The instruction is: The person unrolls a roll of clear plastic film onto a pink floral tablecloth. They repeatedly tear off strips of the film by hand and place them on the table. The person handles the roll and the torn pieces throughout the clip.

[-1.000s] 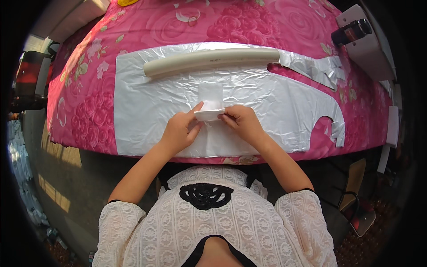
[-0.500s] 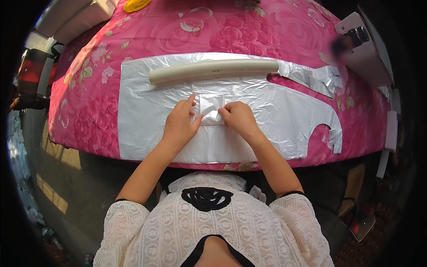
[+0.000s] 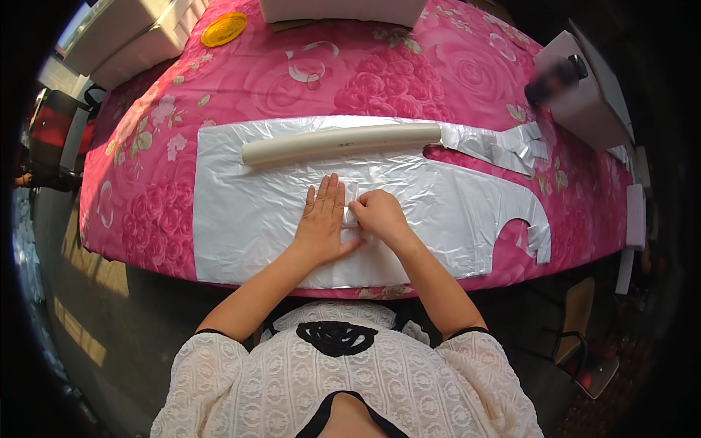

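A silvery-white plastic bag (image 3: 241, 212) with cut-out handles lies flat and wrinkled before me, its handles toward the right. On its middle sits a small square of folded white film (image 3: 352, 192), mostly covered by my hands. My left hand (image 3: 320, 219) lies flat over the left part of the square, fingers stretched out and thumb apart. Pinched at the square's right edge is my right hand (image 3: 381, 215), its fingers closed. A beige plastic pipe (image 3: 339, 144), slightly bent in this view, rests across the bag beyond both hands.
Under the bag spreads a pink rose-patterned tablecloth (image 3: 153, 190). White boxes stand at the far edge (image 3: 343, 11), far left (image 3: 139, 44) and right (image 3: 591, 109). A yellow round item (image 3: 223, 29) lies far left. A chair (image 3: 577, 321) stands below the table at right.
My left hand has flattened onto the folded square, covering much of it. My right hand still pinches its right edge. The view has tilted, showing more of the far box.
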Motion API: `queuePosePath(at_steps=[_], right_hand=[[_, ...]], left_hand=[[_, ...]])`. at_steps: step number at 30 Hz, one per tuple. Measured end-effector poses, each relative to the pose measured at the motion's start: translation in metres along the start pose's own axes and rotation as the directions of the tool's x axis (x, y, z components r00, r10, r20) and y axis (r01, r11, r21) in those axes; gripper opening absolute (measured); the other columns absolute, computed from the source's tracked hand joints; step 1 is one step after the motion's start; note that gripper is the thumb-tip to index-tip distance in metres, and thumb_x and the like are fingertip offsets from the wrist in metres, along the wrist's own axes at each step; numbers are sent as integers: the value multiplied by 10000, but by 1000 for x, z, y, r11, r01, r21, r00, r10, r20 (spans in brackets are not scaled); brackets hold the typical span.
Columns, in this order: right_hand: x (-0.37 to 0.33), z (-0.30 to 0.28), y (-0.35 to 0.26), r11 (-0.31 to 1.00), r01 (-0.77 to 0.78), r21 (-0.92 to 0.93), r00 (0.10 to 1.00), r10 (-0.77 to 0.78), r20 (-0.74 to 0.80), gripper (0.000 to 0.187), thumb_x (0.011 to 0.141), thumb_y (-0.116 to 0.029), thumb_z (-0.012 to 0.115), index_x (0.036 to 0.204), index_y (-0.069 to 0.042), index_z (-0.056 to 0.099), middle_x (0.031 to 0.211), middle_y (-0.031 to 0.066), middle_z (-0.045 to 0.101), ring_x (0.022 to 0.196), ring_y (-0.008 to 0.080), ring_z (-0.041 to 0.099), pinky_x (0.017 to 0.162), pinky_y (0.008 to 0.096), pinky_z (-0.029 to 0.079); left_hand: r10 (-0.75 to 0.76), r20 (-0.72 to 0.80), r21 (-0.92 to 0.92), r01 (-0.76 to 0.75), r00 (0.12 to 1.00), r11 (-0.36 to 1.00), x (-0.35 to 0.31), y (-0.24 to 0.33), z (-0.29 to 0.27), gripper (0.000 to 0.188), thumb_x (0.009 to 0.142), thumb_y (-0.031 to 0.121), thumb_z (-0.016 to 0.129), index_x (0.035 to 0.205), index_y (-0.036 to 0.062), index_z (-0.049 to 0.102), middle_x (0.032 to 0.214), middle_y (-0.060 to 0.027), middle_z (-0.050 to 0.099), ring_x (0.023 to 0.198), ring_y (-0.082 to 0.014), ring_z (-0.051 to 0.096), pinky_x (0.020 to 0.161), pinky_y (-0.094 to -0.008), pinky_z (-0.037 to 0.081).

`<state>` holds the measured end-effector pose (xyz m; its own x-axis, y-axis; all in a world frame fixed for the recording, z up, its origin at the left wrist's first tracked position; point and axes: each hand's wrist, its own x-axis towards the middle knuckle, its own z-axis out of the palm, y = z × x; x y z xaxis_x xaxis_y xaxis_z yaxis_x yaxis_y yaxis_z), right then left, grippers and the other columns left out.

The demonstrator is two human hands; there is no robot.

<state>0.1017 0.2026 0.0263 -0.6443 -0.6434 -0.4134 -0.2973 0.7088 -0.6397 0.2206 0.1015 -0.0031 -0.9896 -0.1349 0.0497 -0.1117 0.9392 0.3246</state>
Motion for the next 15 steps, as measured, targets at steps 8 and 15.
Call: queuePosePath(at_steps=[8,15], right_hand=[[-20,-5,-10,994,40,-106,996,-48,-74,220,713,-250,629,700,-32,655,651,151,626,658,317,620,629,404,490],[-31,-19,1,866,141,-479,968,-222,-117,234,701,-226,681,812,-31,613,794,127,638,771,278,616,650,375,487]], left_hand=[[-26,35,-64,28,999,998,1,2,3,1163,672,670,570,1378,-110,73,1460,-253,97,1382,-331,48,1106,-458,-9],[38,-127,-91,-50,991,995,-5,-2,7,1124,698,595,605,1400,-57,18,1463,-259,-12,1368,-381,-40,1094,-495,4]])
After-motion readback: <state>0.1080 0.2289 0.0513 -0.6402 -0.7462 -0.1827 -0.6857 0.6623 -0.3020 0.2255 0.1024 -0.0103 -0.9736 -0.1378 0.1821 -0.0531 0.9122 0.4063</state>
